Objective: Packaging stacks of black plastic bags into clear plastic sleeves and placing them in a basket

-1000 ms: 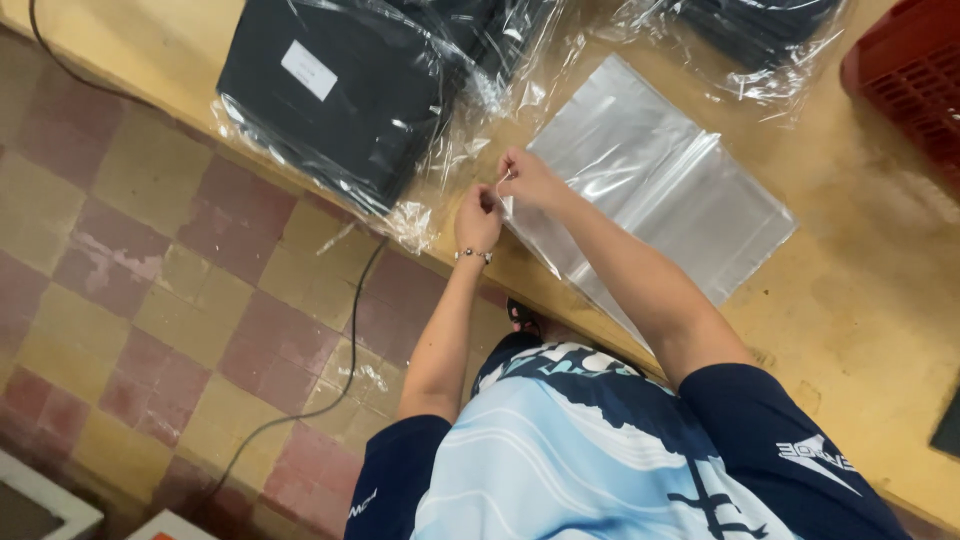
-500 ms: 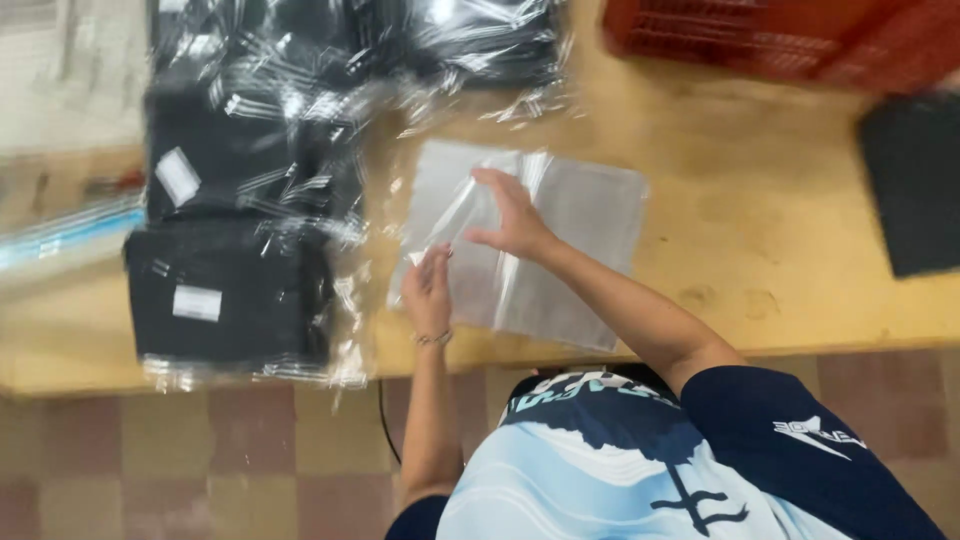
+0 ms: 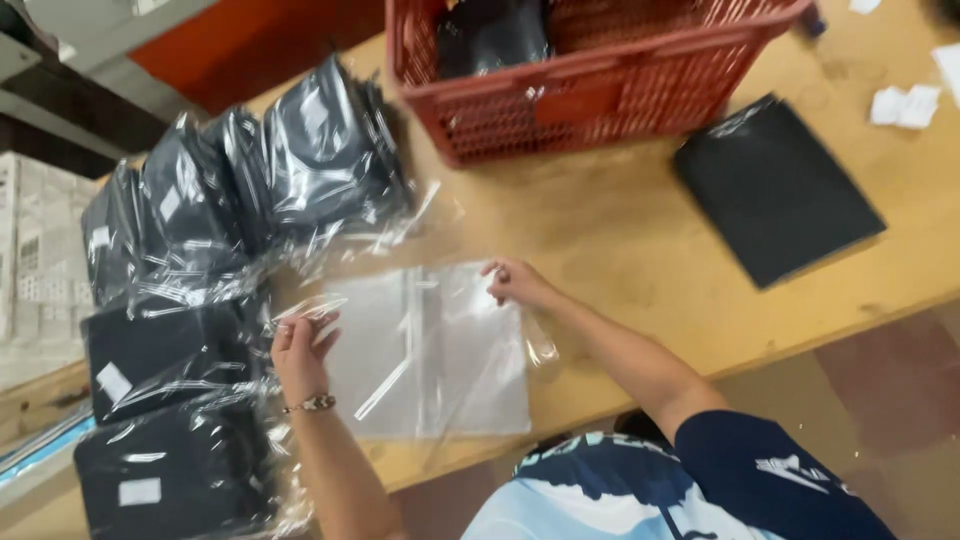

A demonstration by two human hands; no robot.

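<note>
A stack of clear plastic bags (image 3: pixel 430 360) lies flat on the wooden table (image 3: pixel 620 230) in front of me. My left hand (image 3: pixel 300 345) pinches the left edge of the top bag, its film lifted and crinkled above the fingers. My right hand (image 3: pixel 512 283) grips the same bag's far right corner, fingers closed on the film. The bag is stretched between both hands.
Several dark garments packed in clear bags (image 3: pixel 210 300) are piled to the left. A red plastic crate (image 3: pixel 590 70) with dark cloth inside stands at the back. A loose black folded garment (image 3: pixel 775 185) lies at the right, with white paper scraps (image 3: pixel 905 105) beyond it.
The view has swung, so the crate and the black garment now show. My hands have spread apart along the top bag, left hand out to its left edge, right hand to its far corner.
</note>
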